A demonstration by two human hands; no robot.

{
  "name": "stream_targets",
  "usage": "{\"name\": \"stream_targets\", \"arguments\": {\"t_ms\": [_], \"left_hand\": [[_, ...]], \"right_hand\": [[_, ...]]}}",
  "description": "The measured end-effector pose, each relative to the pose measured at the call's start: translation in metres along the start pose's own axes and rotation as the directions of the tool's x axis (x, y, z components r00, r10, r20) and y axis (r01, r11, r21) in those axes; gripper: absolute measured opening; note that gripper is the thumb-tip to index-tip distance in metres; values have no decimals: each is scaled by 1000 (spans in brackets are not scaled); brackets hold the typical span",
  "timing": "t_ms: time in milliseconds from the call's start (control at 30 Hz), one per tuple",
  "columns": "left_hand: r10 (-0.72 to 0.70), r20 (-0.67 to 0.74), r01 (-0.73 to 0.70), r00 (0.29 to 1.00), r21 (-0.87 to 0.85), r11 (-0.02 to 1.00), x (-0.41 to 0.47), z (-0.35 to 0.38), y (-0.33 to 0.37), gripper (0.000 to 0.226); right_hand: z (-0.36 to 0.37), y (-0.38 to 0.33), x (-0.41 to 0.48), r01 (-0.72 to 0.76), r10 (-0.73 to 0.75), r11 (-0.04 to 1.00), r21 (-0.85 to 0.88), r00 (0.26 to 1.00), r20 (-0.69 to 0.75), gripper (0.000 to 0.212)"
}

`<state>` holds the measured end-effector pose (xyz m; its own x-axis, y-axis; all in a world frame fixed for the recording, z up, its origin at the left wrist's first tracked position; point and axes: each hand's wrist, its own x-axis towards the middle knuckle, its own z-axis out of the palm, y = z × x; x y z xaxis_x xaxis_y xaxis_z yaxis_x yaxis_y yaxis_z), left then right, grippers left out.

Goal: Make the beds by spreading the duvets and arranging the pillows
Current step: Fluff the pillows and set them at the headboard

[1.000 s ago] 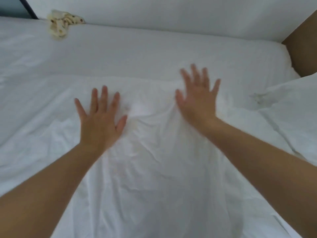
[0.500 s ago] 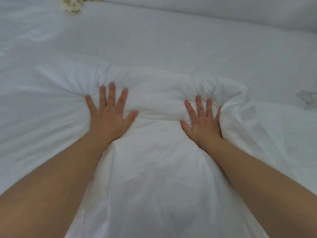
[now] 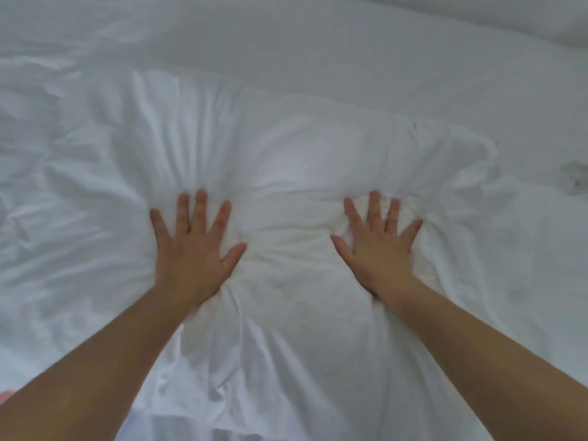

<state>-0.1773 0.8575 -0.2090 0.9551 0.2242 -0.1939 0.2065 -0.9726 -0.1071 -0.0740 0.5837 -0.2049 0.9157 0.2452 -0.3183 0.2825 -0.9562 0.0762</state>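
A white duvet point(image 3: 305, 148) lies bunched and creased across the bed, its far edge pushed up into a soft ridge. My left hand point(image 3: 194, 249) rests flat on it at centre left, fingers spread. My right hand point(image 3: 378, 243) presses flat at centre right, fingers spread, with cloth wrinkled around its fingertips. Neither hand grips the fabric. No pillow is in view.
Beyond the duvet's ridge the white bed sheet point(image 3: 318, 49) stretches to the top of the view. A small greyish mark point(image 3: 574, 178) shows on the fabric at the right edge. A bit of pink point(image 3: 4, 396) peeks in at the lower left.
Both hands have pushed the duvet away from me, piling a taller, more wrinkled ridge ahead of the fingers. The view has tilted down; the patterned cloth at the top left has almost left the frame.
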Motion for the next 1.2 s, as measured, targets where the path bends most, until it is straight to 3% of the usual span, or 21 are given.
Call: {"name": "stream_targets", "arguments": {"t_ms": [100,233,400,533,700,933,1200], "left_hand": [[91,-23,-93,996,-80,992,-45,-4,13,74],[126,-13,-127,992,-30,992,-93,25,-11,73],[-15,147,12,989,22,1000,-122,32,-32,76],[18,250,-3,968,-61,998,-151,-18,-5,79],[161,194,-124,968,-189,974,-170,-113,62,73],[288,121,-262,950,-188,946,-183,-224,165,70],[389,129,-361,912,-198,911,-211,-290,365,70]], "right_hand": [[-5,-35,-55,98,-87,985,139,992,-87,78],[40,-40,-98,261,-264,965,-39,959,-101,74],[45,5,-115,220,-221,954,-204,975,19,72],[2,29,-158,119,-95,972,-202,988,125,70],[-78,69,-213,47,-35,982,-185,997,67,68],[-160,150,-269,-46,45,993,-104,999,-13,66],[-180,352,-327,-214,215,975,-54,977,13,65]]}}
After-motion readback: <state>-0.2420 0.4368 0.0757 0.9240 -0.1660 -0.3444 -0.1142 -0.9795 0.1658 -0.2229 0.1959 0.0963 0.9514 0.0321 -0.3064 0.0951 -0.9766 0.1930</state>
